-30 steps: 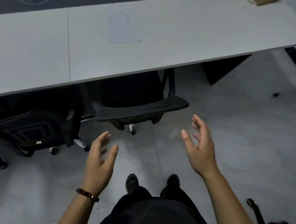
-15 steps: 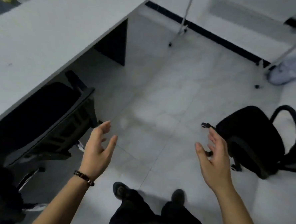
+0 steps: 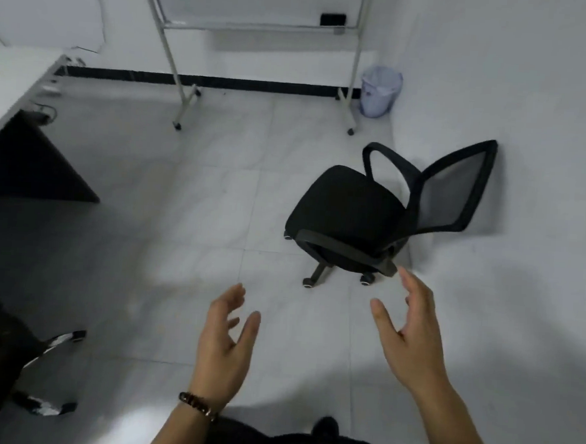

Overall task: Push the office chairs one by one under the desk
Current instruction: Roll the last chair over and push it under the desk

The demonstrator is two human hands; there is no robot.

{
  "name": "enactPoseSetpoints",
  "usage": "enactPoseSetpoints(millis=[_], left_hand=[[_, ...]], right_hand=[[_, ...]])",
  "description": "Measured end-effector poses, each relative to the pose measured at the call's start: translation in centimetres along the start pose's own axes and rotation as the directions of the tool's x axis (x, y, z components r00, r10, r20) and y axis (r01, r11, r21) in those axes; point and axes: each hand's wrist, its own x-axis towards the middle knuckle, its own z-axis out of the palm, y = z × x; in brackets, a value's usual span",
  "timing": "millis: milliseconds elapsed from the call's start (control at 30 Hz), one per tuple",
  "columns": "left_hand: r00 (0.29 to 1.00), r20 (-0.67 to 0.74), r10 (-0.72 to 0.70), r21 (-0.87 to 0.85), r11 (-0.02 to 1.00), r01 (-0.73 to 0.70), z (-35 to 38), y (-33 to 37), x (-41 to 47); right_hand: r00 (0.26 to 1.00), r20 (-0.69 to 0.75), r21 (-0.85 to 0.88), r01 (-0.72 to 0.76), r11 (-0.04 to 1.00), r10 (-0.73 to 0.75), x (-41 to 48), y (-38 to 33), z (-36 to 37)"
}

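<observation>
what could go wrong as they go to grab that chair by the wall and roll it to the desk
1. The office chair stands with its mesh backrest close against the wall, so a grip from behind looks awkward; both the left hand and right hand are open and empty.
2. Pushed by one armrest, it may swivel instead of rolling.
3. The whiteboard stand could snag its casters.

One head-worn wide-angle view, looking forward and steeply down from standing height; both hands sit close at the lower centre; tiled floor point(image 3: 197, 188) fills the middle; far wall point(image 3: 58, 5) along the top.
</observation>
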Motion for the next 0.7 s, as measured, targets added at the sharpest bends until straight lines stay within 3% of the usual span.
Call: enactPoseSetpoints(millis=[100, 267, 567, 700], left_hand=[[0.989, 0.131, 0.068, 0.068, 0.995, -0.077, 5.4, 3.9, 0.7], [0.982, 0.169, 0.087, 0.085, 0.991, -0.102, 12.4, 7.7, 6.0], [0.950, 0.311, 0.026, 0.040, 0.998, -0.041, 25.4, 10.3, 20.2], [0.930, 0.360, 0.073, 0.021, 0.996, -0.086, 31.1, 13.4, 27.3]], right_hand=[[0.998, -0.054, -0.002, -0.033, 0.999, 0.033, 1.7, 2.7, -5.1], [0.989, -0.141, -0.015, -0.035, 0.999, 0.033, 8.0, 6.3, -10.1], [0.993, -0.107, -0.172, -0.064, 0.983, 0.046, 25.2, 10.7, -15.5], [0.994, -0.112, -0.240, -0.035, 0.970, 0.008, 33.7, 12.3, -18.8]])
